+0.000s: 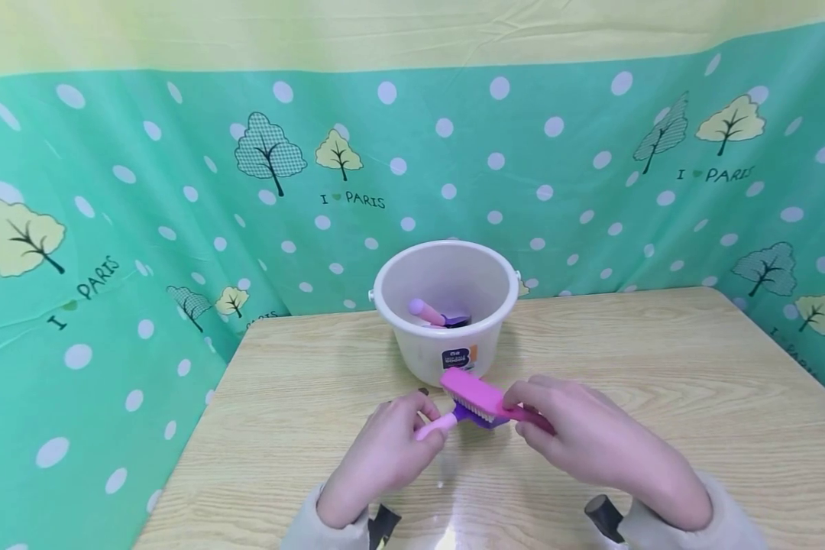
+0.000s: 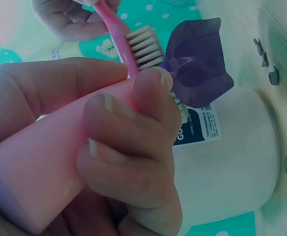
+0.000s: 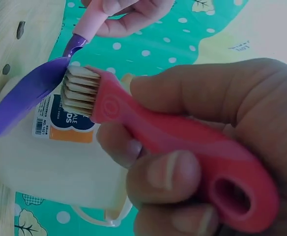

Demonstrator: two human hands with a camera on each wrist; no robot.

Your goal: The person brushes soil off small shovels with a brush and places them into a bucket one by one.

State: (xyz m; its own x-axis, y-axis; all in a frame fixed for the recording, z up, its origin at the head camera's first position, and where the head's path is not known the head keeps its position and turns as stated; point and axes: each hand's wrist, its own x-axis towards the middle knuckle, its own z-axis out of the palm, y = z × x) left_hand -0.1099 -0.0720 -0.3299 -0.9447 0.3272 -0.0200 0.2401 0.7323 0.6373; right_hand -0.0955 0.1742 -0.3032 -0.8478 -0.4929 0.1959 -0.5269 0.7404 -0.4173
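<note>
My left hand grips the pink handle of a small shovel, whose purple blade points away to the right. My right hand holds a bright pink scrub brush by its handle, bristles facing down. In the head view the brush head lies over the shovel's blade. The right wrist view shows its pale bristles against the blade near the neck. Just behind both tools stands a white bucket with a dark and orange label.
Inside the bucket lies another tool with a pink handle and a purple part. Several small dark bits lie on the wooden table. A green dotted curtain hangs behind and to the sides.
</note>
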